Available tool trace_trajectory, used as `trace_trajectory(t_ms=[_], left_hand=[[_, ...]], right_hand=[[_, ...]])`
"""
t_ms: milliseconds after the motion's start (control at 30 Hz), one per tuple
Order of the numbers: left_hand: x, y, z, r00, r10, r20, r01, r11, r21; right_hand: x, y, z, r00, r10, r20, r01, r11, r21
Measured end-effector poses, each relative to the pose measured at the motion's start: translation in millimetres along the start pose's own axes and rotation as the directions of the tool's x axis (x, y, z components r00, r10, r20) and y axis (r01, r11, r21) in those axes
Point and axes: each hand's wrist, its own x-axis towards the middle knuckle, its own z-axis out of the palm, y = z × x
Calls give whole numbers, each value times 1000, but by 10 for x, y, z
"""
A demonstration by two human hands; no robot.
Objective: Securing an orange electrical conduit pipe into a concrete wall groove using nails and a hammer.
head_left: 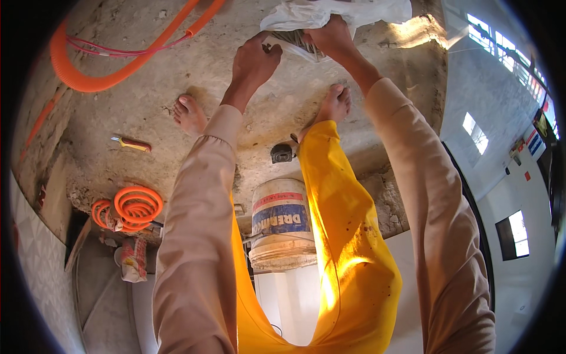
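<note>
Head view: white plastic bag [365, 10] on the floor [141, 115], thin greyish pieces [294, 39] showing in its mouth. Right hand [332, 39] at the bag's mouth, fingers partly hidden, can't tell what's gripped. Left hand [254, 61] just left of bag, fingers curled narrow, can't tell if holding. Orange corrugated hose [88, 83] farther left of bag; bucket [280, 203] well apart, bodyward of bag.

My left hand [254, 62] has an easy lane sideways over floor [197, 65] until that fat orange tube [88, 83]. Between my left foot [190, 115] and right foot [335, 105] works too, but the small black thing [282, 153] and bucket [280, 203] block closer in. White bag [306, 15] crowds my right hand [333, 38].
</note>
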Motion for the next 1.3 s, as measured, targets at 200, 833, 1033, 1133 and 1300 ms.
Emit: trace_trajectory(t_ms=[200,833,1033,1133,1300], left_hand=[[-4,-37,-80,996,-68,-52,70,997,36],[-270,-68,-50,980,-193,38,197,962,-190],[-160,-44,384,975,-71,-210,-32,892,-452],[-269,-577,230,971,146,-189,-201,926,-320],[-596,-73,57,999,-53,8,43,707,-706]], right_hand=[[-18,-577,52,895,345,283,-268,923,-278],[-148,-188,500,994,-2,113,44,930,-366],[2,584,270,982,-73,173,146,876,-459],[-81,-57,328,961,264,76,-258,963,-84],[-432,-662,-599,467,699,542,-851,189,490]])
